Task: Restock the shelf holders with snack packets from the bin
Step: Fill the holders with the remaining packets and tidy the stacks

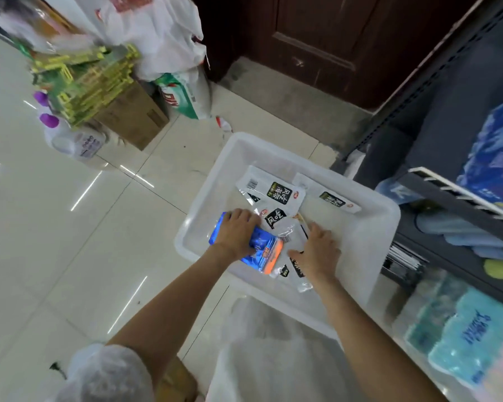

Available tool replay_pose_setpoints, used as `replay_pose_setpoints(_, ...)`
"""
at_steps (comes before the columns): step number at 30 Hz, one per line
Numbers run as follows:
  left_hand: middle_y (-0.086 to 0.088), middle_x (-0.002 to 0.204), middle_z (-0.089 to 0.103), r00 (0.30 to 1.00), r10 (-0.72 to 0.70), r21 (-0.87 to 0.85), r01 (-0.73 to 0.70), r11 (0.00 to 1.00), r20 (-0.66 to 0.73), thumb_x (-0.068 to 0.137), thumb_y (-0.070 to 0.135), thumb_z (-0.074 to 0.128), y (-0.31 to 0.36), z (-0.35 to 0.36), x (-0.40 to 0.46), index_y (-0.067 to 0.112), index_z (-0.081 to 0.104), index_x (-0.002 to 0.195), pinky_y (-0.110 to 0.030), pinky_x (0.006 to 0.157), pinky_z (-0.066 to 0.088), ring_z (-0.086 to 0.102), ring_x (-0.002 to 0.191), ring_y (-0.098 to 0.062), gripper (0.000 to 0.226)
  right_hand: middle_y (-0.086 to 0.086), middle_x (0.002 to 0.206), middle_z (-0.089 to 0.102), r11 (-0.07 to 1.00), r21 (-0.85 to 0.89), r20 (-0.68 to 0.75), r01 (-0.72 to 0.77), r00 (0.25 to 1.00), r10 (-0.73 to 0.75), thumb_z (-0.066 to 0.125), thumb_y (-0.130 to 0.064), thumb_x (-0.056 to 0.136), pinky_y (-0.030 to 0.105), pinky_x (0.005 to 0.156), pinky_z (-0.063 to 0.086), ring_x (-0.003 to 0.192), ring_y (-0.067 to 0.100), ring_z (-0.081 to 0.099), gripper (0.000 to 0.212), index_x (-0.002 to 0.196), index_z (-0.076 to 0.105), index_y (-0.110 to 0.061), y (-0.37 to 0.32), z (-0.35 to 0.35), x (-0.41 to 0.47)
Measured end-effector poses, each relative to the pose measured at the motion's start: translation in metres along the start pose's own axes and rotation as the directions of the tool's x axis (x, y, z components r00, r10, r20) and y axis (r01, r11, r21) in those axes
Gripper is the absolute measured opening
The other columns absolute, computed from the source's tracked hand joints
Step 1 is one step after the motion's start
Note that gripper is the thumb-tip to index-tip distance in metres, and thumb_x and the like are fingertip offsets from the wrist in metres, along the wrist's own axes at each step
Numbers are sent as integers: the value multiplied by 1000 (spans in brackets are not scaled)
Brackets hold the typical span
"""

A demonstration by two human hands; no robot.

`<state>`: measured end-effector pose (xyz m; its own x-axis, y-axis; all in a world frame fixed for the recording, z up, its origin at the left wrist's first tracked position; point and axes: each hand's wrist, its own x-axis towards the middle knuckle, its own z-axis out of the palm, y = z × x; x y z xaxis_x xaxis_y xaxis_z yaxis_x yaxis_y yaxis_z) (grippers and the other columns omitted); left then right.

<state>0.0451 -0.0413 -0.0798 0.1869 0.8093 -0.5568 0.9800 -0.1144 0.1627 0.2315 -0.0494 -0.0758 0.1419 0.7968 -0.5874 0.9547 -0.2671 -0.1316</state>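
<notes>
floor [70, 227]: pale glossy tiles, streaked with light reflections
door [317, 39]: dark brown wood, top centre, behind the bin
shelf [436, 134]: dark metal unit along the right edge; blue packs [494, 158] on an upper level, pale blue wrapped packs [459, 343] lower down, near the bin's right side
bin [369, 245]: white translucent plastic, on the floor just beside the shelf; both hands reach into it
bags [157, 33]: white plastic bags piled top centre-left, against the door frame
box [131, 117]: brown cardboard on the floor, left of the bin and well apart from it; green-yellow packs [90, 82] stacked on top
jug [73, 140]: white, purple cap, on the floor touching the box's left side
packets [273, 192]: several clear-and-white ones with black labels lie loose on the bin floor, overlapping; one more [331, 198] against the far right wall
blue packet [261, 245]: shiny blue with an orange end, in the bin at its near left side, under the left hand
left hand [238, 230]: palm down on the blue packet, fingers curled over its far edge, gripping it
right hand [319, 250]: palm down on a clear packet [292, 236] near the bin's middle, fingers spread flat, pressing and not curled round it
</notes>
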Motion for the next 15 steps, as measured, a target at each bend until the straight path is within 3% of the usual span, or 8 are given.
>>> replay_pose_setpoints(4, -2, 128, 45, 999, 50, 25, -50, 998, 14, 72, 41, 73, -8, -3, 6, 27, 49, 126, -35, 107, 22, 39, 123, -24, 60, 9, 119, 61, 992, 125, -45, -10, 999, 16, 73, -36, 79, 37, 87, 42, 110, 30, 57, 54, 121, 47, -14, 7, -5, 3)
replay_pose_setpoints(9, -4, 118, 53, 999, 33, -195, -38, 980, -29, 82, 34, 68, -18, -21, 7, 21, 54, 121, -33, 91, 37, 54, 108, -25, 43, 13, 113, 65, 925, 379, -121, -25, 990, 76, 64, -17, 88, 29, 69, 38, 100, 31, 61, 31, 114, 53, -7, 18, -27, -6)
replay_pose_setpoints(15, -15, 105, 67, 997, 7, -308, -32, 951, -80, 94, 25, 56, -22, -52, 4, 11, 54, 118, -33, 71, 43, 62, 93, -36, 28, 7, 116, 65, 799, 600, -169, 40, 983, 78, 62, -14, 91, 21, 69, 43, 97, 24, 64, 31, 119, 52, -7, 34, -62, -30)
